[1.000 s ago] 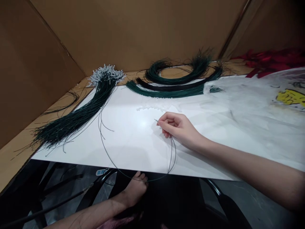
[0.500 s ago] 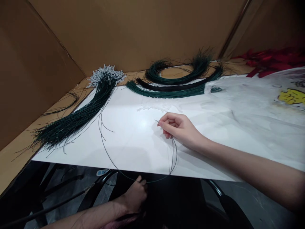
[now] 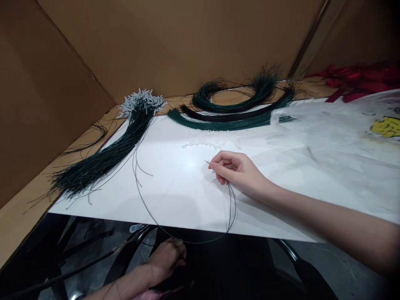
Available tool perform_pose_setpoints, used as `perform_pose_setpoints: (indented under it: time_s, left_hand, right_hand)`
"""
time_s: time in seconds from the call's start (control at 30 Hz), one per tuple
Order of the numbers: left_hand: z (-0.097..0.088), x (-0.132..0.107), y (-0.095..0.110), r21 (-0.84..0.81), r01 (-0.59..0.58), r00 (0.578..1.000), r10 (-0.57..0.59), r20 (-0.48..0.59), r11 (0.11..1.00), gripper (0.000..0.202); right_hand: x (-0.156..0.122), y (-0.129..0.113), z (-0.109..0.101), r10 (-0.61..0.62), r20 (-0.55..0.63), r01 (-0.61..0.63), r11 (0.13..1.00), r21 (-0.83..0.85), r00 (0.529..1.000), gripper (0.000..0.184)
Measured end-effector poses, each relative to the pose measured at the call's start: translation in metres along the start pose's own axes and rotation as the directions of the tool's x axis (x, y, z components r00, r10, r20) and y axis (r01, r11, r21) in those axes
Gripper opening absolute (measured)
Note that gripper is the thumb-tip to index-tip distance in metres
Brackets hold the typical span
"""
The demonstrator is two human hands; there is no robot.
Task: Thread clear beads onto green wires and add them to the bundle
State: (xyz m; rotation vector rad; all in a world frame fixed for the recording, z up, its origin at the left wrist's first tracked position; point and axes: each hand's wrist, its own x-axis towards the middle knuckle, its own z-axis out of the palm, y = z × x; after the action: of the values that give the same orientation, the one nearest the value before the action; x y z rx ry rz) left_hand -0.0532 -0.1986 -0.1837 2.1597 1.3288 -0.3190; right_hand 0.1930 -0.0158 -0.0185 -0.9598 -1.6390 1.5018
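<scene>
My right hand (image 3: 236, 168) is above the white board, thumb and fingers pinched on thin dark green wires (image 3: 231, 204). Short tips stick out left of the pinch; the rest hangs below the hand. One long wire (image 3: 145, 204) curves from the left, past the board's front edge, towards the hanging wires. My left hand (image 3: 170, 256) is low in front of the board, its fingers curled; whatever they may hold is hidden. Small white beads (image 3: 212, 141) lie in a loose patch beyond my right hand.
On the left lies a thick bundle of green wires (image 3: 115, 152) tipped with white beads (image 3: 142, 102). Curved wire bundles (image 3: 237, 121) lie at the back, near the cardboard wall (image 3: 187, 41). A translucent plastic bag (image 3: 337, 141) and red ribbons (image 3: 368, 79) are at the right.
My left hand has shifted slightly left and down, turning away from the long wire. My right hand keeps its pinch. The whole view has shifted slightly.
</scene>
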Motion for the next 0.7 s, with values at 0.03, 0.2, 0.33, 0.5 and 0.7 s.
perform_pose_setpoints:
  time_s: [0.03,0.2,0.33,0.5,0.7]
  left_hand:
    - [-0.002,0.0,0.001,-0.007,-0.004,1.0,0.004,0.008,1.0,0.007]
    - [0.005,0.014,0.011,0.049,-0.027,0.999,0.026,0.018,0.998,0.018]
    - [0.036,0.03,0.014,0.117,-0.09,0.995,0.084,0.057,0.989,0.015]
    - [0.074,0.037,0.01,0.13,-0.121,0.992,0.116,0.046,0.984,0.016]
    - [0.075,0.035,0.007,0.062,-0.154,0.987,0.151,0.047,0.986,0.013]
  right_hand:
    - [0.0,0.0,0.0,0.0,0.001,0.0,1.0,0.001,1.0,0.011]
    - [0.002,0.002,-0.001,-0.006,0.001,0.006,1.0,0.01,1.0,0.011]
    - [0.002,0.002,-0.001,-0.003,-0.005,0.003,1.0,0.008,1.0,0.011]
    - [0.001,0.001,0.0,0.006,-0.006,-0.006,1.0,0.01,1.0,0.01]
    - [0.001,0.001,0.0,0.011,-0.007,-0.011,1.0,0.02,1.0,0.01]
